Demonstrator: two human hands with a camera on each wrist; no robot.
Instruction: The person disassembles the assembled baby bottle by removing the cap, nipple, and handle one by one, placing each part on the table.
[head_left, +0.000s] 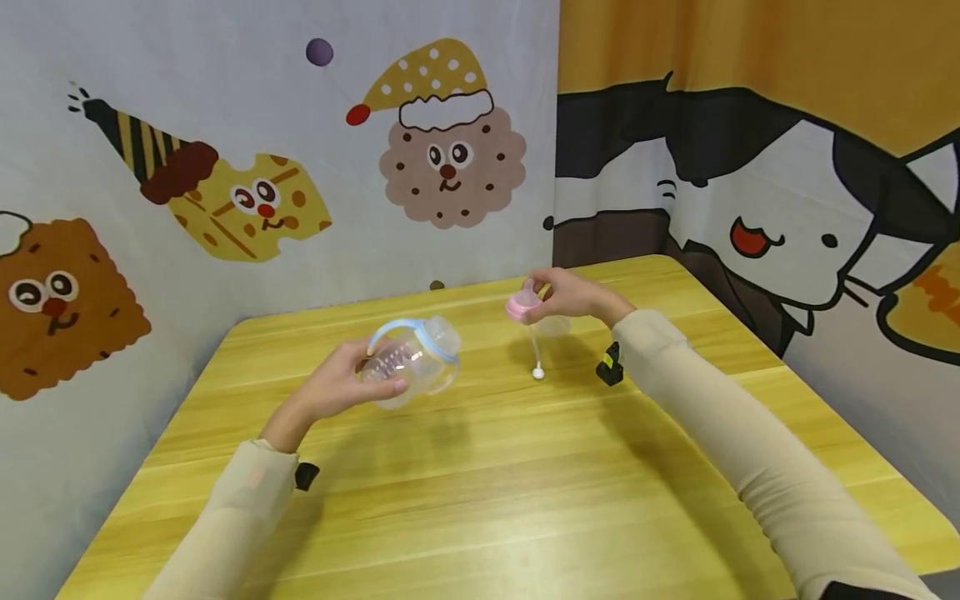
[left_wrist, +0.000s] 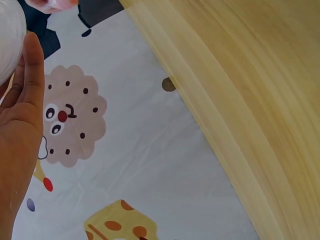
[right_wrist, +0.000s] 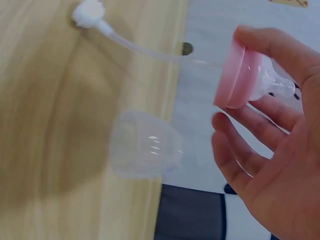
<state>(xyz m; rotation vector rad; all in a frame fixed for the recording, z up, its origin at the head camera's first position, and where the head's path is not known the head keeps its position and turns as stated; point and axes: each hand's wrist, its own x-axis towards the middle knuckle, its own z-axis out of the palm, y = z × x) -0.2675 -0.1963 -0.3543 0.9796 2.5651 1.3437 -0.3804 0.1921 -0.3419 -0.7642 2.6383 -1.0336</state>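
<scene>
Nearest us are two cream sleeves [head_left: 720,417], one on each arm, reaching forward from the lower edge of the head view. Behind everything we see printed cloth [head_left: 262,275], with three food figures on its white stretch and one black-and-white cat [head_left: 787,217] at the right. One wood-grained worktop [head_left: 480,517] spreads below both arms. We count two hands, both occupied and both above the worktop. Our left hand [head_left: 330,387] is wrapped partway around one clear bottle [head_left: 397,367], its thumb across the near side; the bottle is tilted, its neck towards the upper right, and it carries one pale blue ring [head_left: 435,340] with two handles. Our right hand [head_left: 573,296] pinches one pink collar [right_wrist: 232,75] at the rim, its remaining fingers loosely bent. One clear cover [right_wrist: 145,145] sits near the worktop's far edge, apart from our fingers. One transparent teat [right_wrist: 265,82] projects from the collar on the palm side, and one thin straw [right_wrist: 145,50] hangs from the other, ending in one small white weight [right_wrist: 89,13]; whether that touches the worktop, we cannot tell.
</scene>
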